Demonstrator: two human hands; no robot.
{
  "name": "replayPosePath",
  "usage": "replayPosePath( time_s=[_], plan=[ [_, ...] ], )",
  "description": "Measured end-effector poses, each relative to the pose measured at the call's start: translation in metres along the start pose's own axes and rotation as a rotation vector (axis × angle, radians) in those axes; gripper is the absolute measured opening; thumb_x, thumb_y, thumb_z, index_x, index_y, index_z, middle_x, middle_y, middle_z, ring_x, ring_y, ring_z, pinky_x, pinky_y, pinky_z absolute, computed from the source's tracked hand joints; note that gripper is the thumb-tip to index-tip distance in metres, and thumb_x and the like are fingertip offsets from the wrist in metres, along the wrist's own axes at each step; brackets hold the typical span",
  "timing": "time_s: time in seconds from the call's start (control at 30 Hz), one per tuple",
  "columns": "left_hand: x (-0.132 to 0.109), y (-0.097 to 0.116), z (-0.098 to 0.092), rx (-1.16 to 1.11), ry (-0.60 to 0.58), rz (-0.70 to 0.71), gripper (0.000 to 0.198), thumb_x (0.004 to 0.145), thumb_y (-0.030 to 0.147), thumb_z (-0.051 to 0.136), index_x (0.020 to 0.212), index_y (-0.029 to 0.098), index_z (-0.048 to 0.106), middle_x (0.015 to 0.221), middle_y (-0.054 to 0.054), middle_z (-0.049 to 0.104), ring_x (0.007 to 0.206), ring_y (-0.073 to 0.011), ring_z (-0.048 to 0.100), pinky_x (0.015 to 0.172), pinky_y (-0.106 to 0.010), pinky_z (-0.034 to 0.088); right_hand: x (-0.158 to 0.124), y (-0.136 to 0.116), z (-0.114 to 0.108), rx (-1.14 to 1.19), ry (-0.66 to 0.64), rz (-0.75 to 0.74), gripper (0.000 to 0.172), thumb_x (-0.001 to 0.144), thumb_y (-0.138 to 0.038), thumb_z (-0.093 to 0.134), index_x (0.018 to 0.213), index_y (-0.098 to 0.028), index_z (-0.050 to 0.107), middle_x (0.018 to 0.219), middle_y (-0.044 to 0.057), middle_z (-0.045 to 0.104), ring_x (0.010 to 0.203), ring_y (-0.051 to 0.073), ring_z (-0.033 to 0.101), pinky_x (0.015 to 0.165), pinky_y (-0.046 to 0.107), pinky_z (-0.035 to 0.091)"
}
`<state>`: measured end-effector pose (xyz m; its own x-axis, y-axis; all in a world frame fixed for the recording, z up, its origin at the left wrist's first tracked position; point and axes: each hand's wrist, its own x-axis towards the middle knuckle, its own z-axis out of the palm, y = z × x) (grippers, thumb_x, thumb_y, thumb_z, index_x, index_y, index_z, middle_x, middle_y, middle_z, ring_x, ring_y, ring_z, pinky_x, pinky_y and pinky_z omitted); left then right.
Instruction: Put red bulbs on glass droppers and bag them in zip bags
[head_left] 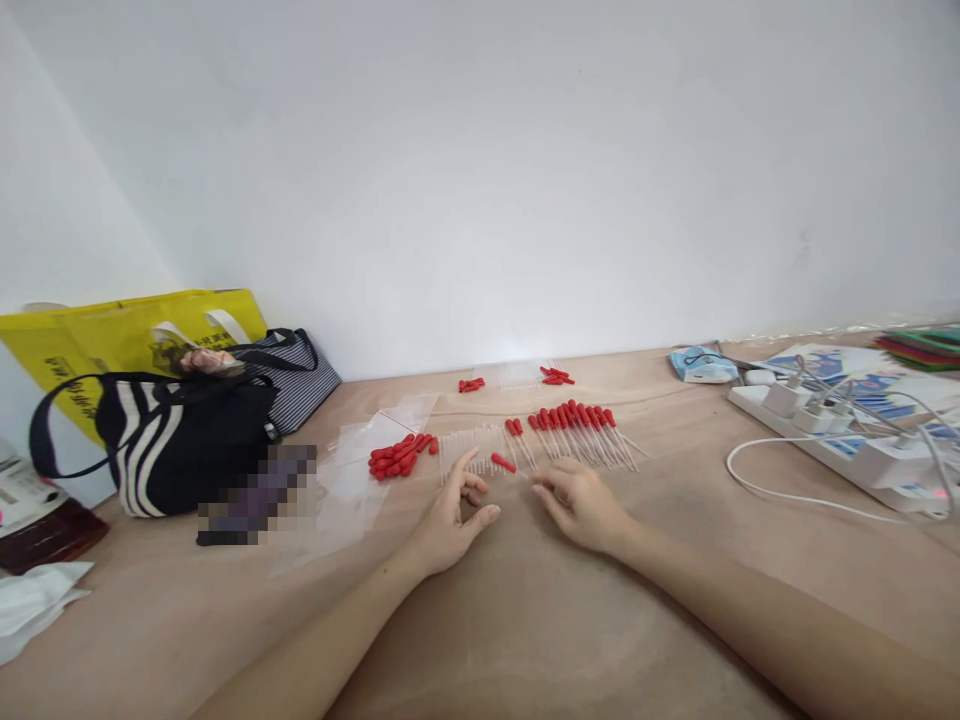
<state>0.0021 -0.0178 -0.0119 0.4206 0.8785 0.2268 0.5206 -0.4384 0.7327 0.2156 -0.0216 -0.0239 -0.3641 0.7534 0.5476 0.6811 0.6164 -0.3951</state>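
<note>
With the gap between the two hands as the centre of the dial and twelve towards the white wall (517, 190), the right hand (577, 503) lies at three o'clock. Its thumb and fingers are nearly closed, pinching the clear end of a thin dropper with a red rubber bulb (503, 463), which points towards eleven. The left hand (450, 515), at nine, has thumb and forefinger spread wide and grips nothing; its raised forefinger is near a row of thin clear tubes (472, 437) at eleven.

On the brown desk (480, 640), a heap of loose red rubber bulbs (394, 458) lies at ten, with a clear flat plastic bag (345, 505) beside it. Two red-topped clear droppers (517, 428) lie side by side at twelve, and a fanned row of similar red-topped droppers (574, 415) spreads at one, bulbs towards the wall. At two sits a blue-and-white packet (703, 365); between two and three, a white power strip (832, 445) carries several plugs.
</note>
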Motion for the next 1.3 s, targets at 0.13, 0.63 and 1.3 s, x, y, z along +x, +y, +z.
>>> replayPosePath(
  time_s=[0.13, 0.63, 1.3],
  plan=[
    [0.000, -0.001, 0.001, 0.063, -0.035, 0.016, 0.063, 0.077, 0.025, 0.053, 0.130, 0.022, 0.019, 0.093, -0.003, 0.053, 0.084, -0.0159, 0.051, 0.077, -0.033, 0.042, 0.019, 0.018, 0.005, -0.091, 0.132, 0.324, 0.019, 0.078, -0.023, 0.046, 0.093, -0.017, 0.055, 0.066, 0.002, 0.061, 0.063, 0.016, 0.054, 0.057, 0.025, 0.036],
    [-0.001, 0.002, -0.002, 0.146, -0.103, 0.035, 0.044, 0.076, 0.025, 0.053, 0.118, 0.022, 0.040, 0.096, -0.004, 0.056, 0.087, -0.0183, 0.051, 0.076, -0.033, 0.042, 0.065, 0.014, 0.030, -0.351, -0.026, 0.621, 0.023, 0.079, -0.026, 0.041, 0.085, -0.022, 0.064, 0.079, 0.006, 0.067, 0.081, 0.019, 0.058, 0.073, 0.033, 0.025],
    [0.011, -0.010, -0.021, 0.765, 0.334, 0.049, 0.013, 0.077, 0.028, 0.052, 0.072, 0.020, 0.061, 0.078, -0.004, 0.060, 0.081, -0.0234, 0.050, 0.071, -0.037, 0.033, 0.064, -0.003, 0.032, -0.414, -0.029, 0.487, 0.029, 0.079, -0.038, 0.042, 0.080, -0.019, 0.064, 0.089, 0.008, 0.062, 0.088, 0.022, 0.052, 0.077, 0.036, 0.024]
  ],
)
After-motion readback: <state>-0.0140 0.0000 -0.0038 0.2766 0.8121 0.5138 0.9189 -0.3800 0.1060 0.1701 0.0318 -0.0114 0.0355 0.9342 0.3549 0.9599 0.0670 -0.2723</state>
